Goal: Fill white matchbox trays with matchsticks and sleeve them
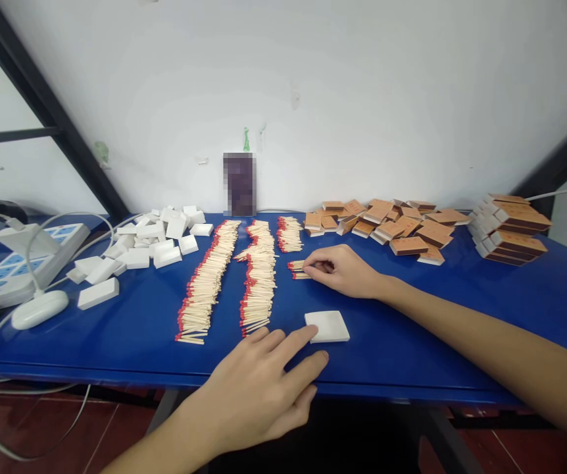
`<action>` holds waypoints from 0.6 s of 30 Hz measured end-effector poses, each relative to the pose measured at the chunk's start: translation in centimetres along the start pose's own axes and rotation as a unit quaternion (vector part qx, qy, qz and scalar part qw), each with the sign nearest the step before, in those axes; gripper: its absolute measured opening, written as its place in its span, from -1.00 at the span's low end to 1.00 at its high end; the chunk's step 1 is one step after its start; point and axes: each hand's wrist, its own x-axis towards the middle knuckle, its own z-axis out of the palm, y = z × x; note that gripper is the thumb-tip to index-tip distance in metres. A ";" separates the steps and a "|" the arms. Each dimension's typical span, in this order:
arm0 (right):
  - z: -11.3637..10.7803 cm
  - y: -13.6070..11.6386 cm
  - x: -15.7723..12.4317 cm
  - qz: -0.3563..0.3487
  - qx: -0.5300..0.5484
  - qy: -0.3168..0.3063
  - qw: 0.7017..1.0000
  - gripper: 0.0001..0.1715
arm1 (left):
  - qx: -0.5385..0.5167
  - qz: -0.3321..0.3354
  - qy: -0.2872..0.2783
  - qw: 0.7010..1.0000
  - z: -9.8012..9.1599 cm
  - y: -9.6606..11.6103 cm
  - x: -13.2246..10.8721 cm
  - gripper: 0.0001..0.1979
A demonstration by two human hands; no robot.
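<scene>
My left hand reaches over the table's front edge with fingers apart. Its index fingertip rests on the left rim of a white matchbox tray lying flat. Farther back, my right hand is closed in a pinch at a small group of red-tipped matches; the fingers cover their right ends. Just behind these lies a short row of matches. To the left run two long rows, a middle row of matches and a left row of matches, heads facing left.
White trays are heaped at the back left, near a power strip and a white cable adapter. Orange matchbox sleeves lie piled at the back right. Stacked matchboxes stand beyond them. A blurred dark rectangle leans on the wall.
</scene>
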 end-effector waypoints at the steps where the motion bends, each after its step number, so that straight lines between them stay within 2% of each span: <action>1: 0.0 0.0 0.0 0.001 -0.001 -0.003 1.000 -0.75 | -0.001 0.000 -0.001 1.000 0.0 0.0 0.0 -0.68; 18: -0.3 -0.2 -0.1 -0.030 -0.016 -0.036 0.999 -0.78 | -0.009 0.001 -0.004 1.000 0.1 0.0 0.0 -0.69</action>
